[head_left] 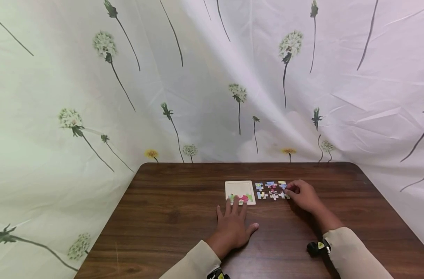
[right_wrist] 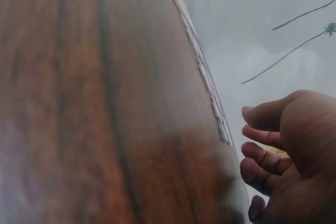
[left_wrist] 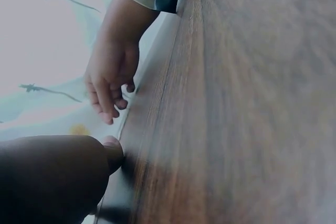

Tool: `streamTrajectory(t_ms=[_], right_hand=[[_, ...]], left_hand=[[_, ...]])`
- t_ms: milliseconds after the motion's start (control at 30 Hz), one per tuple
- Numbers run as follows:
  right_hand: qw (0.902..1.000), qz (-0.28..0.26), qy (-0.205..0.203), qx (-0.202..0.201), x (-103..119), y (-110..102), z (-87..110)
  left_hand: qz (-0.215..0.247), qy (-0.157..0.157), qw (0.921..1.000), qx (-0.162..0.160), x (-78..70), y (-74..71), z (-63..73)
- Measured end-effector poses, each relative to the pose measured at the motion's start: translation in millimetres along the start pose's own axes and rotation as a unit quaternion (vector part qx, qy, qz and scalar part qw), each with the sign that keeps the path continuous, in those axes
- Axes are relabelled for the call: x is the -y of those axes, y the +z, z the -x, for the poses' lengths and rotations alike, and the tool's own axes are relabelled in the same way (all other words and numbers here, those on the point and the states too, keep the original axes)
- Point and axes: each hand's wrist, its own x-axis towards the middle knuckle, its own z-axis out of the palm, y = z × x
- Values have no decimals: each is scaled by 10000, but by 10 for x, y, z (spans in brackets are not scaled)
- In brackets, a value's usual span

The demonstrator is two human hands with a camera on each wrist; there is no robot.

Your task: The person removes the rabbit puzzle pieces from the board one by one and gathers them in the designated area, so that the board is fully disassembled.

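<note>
A square white puzzle board (head_left: 238,188) lies on the table, its lower strip filled with a green and pink picture. My left hand (head_left: 231,228) rests with fingers spread and straight, the fingertips overlapping the board's near edge. To the right of the board, several loose jigsaw pieces (head_left: 270,185) lie in two rows. My right hand (head_left: 304,196) is at the right end of these rows, fingers bent, fingertips right at the lower right piece (head_left: 283,195). In the right wrist view, the fingers (right_wrist: 257,174) curl loosely with nothing visible between thumb and index finger; the pieces (right_wrist: 207,85) show edge-on.
The brown wooden table (head_left: 163,217) has rounded far corners. Behind it and to both sides hangs a pale curtain (head_left: 205,97) printed with dandelions. Both wrists wear dark straps, one of them a camera band (head_left: 318,248), over light sleeves.
</note>
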Motion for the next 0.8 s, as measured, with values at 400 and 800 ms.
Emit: streamTrajectory(t_ms=[400, 800], right_hand=[[9995, 16, -260, -178, 63, 56, -89], [9985, -122, -470, -253, 208, 165, -136]], left_hand=[[78, -275, 9993, -255, 91, -126, -80], [503, -498, 9960, -539, 456, -114, -278]])
